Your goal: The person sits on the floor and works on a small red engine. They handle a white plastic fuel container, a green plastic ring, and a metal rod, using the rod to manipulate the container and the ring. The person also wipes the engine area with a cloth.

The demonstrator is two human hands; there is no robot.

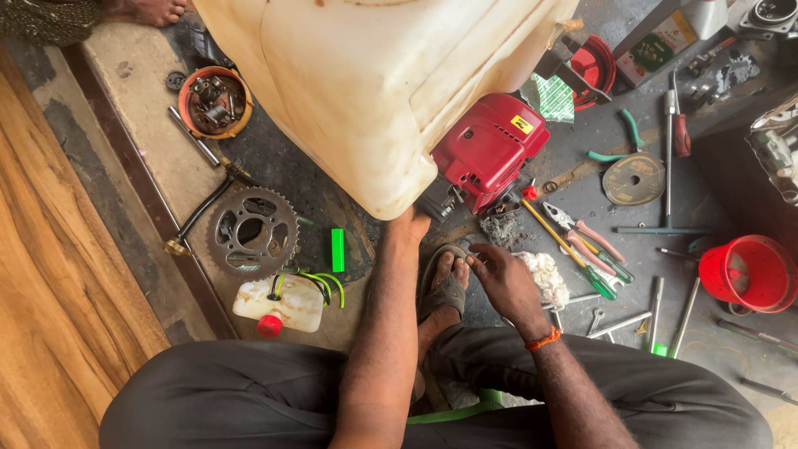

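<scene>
While left hand (pixel 407 226) props cream tank (pixel 374 83), yellow label (pixel 521 125) on red engine (pixel 486 150).

A toothed sprocket (pixel 253 232), red bucket (pixel 748 273), cutting disc (pixel 633 179) and pliers (pixel 584 232) lie scattered on the floor.

The left hand (pixel 409 223) reaches up under the lower corner of a large cream plastic tank (pixel 374 83), its fingers hidden beneath it. A red engine housing (pixel 489 150) sits just beside that corner. The right hand (pixel 501 278) hovers by the toes of a foot in a grey sandal (pixel 442 287), fingers loosely curled, near a white crumpled rag (pixel 544 278). A toothed steel sprocket (pixel 253 231), a small white bottle with a red cap (pixel 278 306) and pink-handled pliers (pixel 586 233) lie on the floor.
</scene>
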